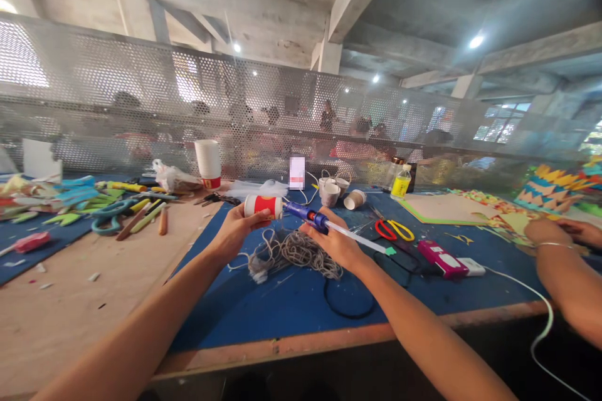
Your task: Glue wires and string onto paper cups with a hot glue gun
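A smooth blue mat [249, 319] covers the near tabletop, with a loose, tangled heap of grey, fibrous twine [305, 254] lying on it below the hands. Above the heap, the left hand [242, 222], arm stretched forward, grips a white paper cup [263, 207] turned on its side, thumb laid along its red band; the emblem there is too small to read. The right hand [336, 241], reaching in from the other side, closes around a blue plastic glue gun [308, 216], its nozzle at the cup's end, contact unclear; a translucent rod [360, 238] sticks out behind. To the right lie a glossy magenta box [442, 259], its white lettering illegible, and red-and-yellow-handled scissors [394, 230]. Farther back stand a stack of ribbed white paper cups [208, 163] and a yellow-labelled bottle [401, 183], before a perforated metal screen [268, 91].
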The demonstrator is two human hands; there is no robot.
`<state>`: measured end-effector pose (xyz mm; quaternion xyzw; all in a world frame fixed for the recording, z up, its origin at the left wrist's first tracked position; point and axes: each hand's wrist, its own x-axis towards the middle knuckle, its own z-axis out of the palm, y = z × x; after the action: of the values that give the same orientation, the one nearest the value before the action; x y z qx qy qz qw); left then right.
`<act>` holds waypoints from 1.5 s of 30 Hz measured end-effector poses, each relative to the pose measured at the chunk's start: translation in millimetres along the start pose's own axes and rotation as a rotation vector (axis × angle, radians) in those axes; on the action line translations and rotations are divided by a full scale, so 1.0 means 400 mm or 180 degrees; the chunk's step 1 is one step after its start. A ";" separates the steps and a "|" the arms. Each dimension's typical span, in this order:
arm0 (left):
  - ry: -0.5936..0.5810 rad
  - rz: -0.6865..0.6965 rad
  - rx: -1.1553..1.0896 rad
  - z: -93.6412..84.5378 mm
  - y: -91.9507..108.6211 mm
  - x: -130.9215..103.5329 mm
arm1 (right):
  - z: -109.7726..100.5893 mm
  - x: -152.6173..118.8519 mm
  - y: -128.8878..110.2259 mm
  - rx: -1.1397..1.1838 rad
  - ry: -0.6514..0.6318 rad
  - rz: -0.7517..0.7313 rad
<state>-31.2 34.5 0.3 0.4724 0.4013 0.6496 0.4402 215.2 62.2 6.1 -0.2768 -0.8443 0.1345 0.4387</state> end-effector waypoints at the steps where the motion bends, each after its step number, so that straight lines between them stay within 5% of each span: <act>1: 0.0021 -0.0016 -0.0026 -0.002 0.000 0.001 | -0.006 0.009 -0.003 0.0099 -0.0020 0.0065; 8: 0.0105 -0.0143 -0.0170 -0.009 0.010 0.002 | -0.034 0.065 -0.003 0.0501 -0.0456 0.0335; 14: 0.0190 -0.0084 -0.0105 0.000 0.017 -0.002 | -0.009 0.041 0.023 0.0106 -0.0231 -0.0084; 45: 0.0162 0.0012 0.0304 -0.003 0.002 0.001 | -0.008 0.017 0.025 -0.0416 -0.0269 -0.0167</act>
<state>-32.5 34.7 1.1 0.4769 0.4420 0.6424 0.4057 218.1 74.2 8.0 -0.2767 -0.8760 0.0791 0.3870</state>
